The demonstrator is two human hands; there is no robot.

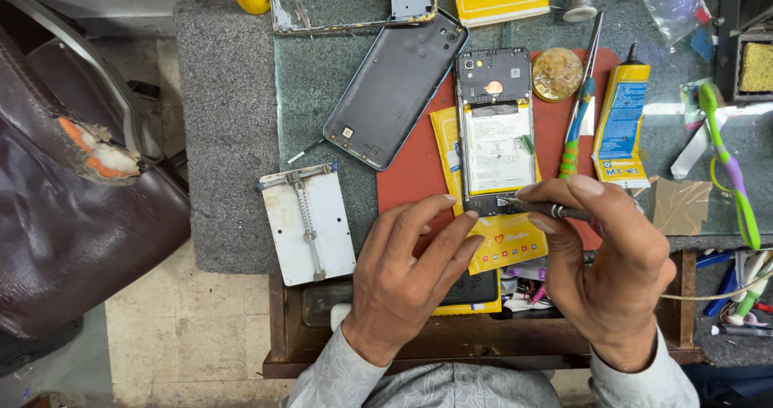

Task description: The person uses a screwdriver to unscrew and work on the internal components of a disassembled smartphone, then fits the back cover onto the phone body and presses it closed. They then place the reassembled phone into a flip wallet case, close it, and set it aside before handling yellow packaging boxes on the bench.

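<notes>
Green tabletop (pixel 322 70) is a cluttered repair bench, red mat (pixel 411 174) in the middle. Opened phone (pixel 493 130) lies on it, back cover (pixel 394 90) alongside. Left hand (pixel 407 275) rests open-fingered at the phone's bottom edge, holding nothing; right hand (pixel 612 267) pinches a screwdriver (pixel 547 209) there. Looks like bottom-screw work, so steady tip alignment matters.

A slim metal screwdriver (pixel 547 209) with a dull knurled shaft is pinched in the right hand (pixel 608 263). At centre, an opened phone (pixel 493 134) with matt black plastic framing is seen on a smooth red mat (pixel 411 174). Its detached back cover (pixel 394 90) looks satin grey plastic. Left of it, rough grey cloth (pixel 225 126) is laid.
</notes>
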